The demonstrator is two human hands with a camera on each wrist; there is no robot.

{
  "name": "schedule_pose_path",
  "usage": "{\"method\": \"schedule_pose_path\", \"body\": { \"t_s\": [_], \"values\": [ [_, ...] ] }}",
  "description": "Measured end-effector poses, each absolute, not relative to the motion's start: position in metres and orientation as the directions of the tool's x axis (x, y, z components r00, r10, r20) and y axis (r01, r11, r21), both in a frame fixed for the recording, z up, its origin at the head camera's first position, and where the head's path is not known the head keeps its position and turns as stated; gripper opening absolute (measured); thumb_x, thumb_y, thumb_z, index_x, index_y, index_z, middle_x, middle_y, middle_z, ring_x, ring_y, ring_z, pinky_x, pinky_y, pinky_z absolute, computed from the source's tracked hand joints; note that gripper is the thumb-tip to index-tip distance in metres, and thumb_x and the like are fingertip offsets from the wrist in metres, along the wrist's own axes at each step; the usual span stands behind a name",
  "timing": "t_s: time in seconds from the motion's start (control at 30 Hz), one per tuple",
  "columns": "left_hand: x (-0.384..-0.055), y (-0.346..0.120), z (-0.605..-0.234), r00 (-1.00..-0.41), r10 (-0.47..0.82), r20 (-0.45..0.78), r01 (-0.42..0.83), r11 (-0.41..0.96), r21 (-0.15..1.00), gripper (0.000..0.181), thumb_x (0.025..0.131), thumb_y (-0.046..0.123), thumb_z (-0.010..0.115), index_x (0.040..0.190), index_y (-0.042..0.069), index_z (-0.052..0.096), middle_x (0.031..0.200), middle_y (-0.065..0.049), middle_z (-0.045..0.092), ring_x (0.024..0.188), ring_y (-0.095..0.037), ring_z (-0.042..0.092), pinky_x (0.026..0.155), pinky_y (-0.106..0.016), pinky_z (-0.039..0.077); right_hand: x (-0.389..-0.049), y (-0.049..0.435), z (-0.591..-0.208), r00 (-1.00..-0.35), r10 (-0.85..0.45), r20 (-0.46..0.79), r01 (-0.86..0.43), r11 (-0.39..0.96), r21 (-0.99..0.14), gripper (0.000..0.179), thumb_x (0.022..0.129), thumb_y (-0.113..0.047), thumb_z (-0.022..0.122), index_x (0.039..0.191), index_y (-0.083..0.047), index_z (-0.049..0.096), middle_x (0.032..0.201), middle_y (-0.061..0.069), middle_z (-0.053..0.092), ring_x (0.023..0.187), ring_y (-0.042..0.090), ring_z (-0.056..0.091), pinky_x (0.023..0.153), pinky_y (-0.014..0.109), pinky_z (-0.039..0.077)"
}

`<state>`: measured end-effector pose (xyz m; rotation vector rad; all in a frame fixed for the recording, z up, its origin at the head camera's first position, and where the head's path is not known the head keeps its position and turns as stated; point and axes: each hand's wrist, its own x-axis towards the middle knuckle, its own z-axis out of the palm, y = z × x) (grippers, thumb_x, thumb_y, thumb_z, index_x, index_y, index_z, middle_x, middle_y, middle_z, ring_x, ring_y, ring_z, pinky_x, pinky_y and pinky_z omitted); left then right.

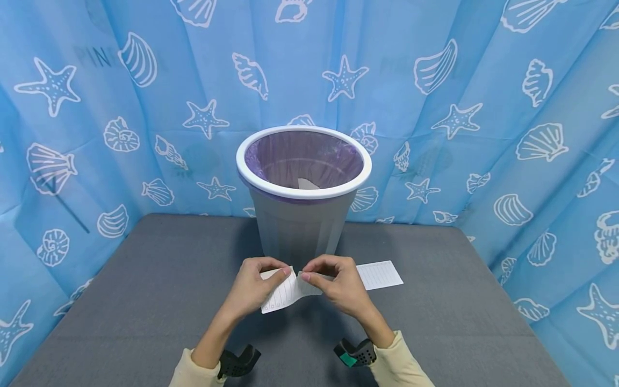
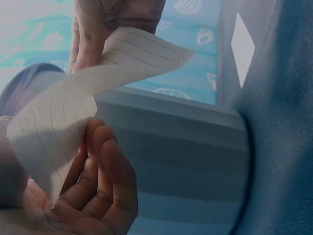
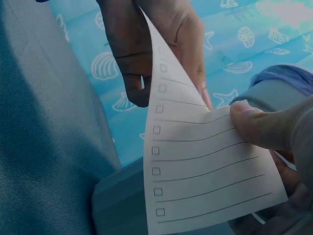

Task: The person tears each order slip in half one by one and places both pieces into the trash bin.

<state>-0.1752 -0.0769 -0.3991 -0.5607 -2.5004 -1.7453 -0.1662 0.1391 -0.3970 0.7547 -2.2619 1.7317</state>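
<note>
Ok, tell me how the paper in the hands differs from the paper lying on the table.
The held paper is bent and twisted; the loose paper lies flat. The held paper is pinched by the left hand and right hand, off the table; the loose paper rests on it, partly hidden behind the right hand in the head view. Both are white with printed lines.

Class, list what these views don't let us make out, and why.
Loose sheet: head view, one end hidden by the right hand; left wrist view, print too blurred.
Held sheet: right wrist view, part covered by that hand's thumb.
Bin: head view, inner bottom hidden by its front rim.
Sleeves: head view, cut off by the bottom edge.
</note>
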Motion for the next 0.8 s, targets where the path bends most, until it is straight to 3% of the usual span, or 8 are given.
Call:
{"method": "schedule_pose_path", "body": {
  "t_s": [0.17, 0.8],
  "values": [
    [-0.1759, -0.0773, -0.3990, -0.946, 0.230, 0.230, 0.297, 0.324, 0.898, 0.014, 0.095, 0.014, 0.073, 0.099, 0.002, 0.078, 0.089, -0.007, 0.071, 0.065, -0.016, 0.063, 0.058, -0.027, 0.052, -0.1650, 0.1398, -0.3941, -0.852, -0.270, 0.448, -0.501, 0.174, -0.848, 0.005, 0.089, -0.001, 0.076, 0.092, -0.004, 0.076, 0.089, 0.014, 0.073, 0.081, 0.016, 0.070, 0.082, 0.034, 0.057],
    [-0.1812, -0.0857, -0.4009, -0.949, 0.149, 0.278, 0.312, 0.314, 0.897, 0.016, 0.094, 0.015, 0.074, 0.097, -0.001, 0.077, 0.086, -0.008, 0.072, 0.065, -0.015, 0.063, 0.057, -0.026, 0.051, -0.1644, 0.1482, -0.3876, -0.818, -0.267, 0.510, -0.560, 0.168, -0.811, 0.003, 0.090, -0.002, 0.076, 0.093, -0.003, 0.076, 0.087, 0.007, 0.074, 0.080, 0.017, 0.069, 0.080, 0.033, 0.056]
  ]
}}
